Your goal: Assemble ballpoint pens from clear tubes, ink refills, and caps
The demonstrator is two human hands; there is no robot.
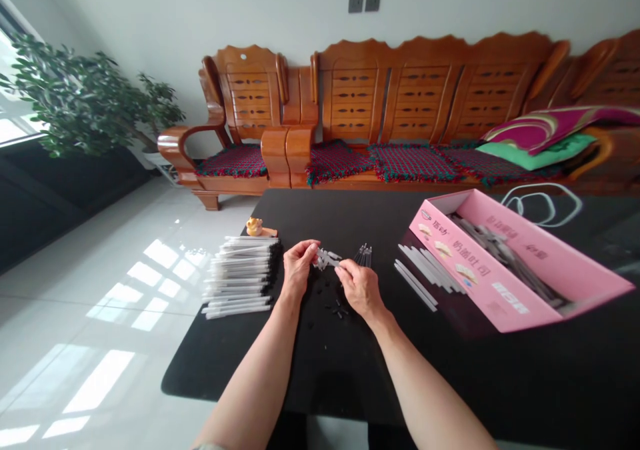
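Our left hand (299,268) and right hand (357,289) meet over the black table (320,383). The left fingertips (313,246) pinch a small clump of clear plastic parts (324,259), and the right fingertips (340,271) close on its near end. The parts are too small to count.

At 6 o'clock from our hands lie scattered black bits (336,309). At 2 o'clock, a small bundle of dark rods (363,256) stands nearly upright. At 9 o'clock sits a stack of white tubes (239,277) with black ends, and a small figurine (254,227) lies just past it, toward 11 o'clock.

At 3 o'clock, loose clear tubes (425,277) lie just beside a pink box (480,283) that holds grey tubes (505,250). Beyond the table, at 12 o'clock, stands a wooden sofa (415,103), with a potted plant (75,97) at 10 o'clock.
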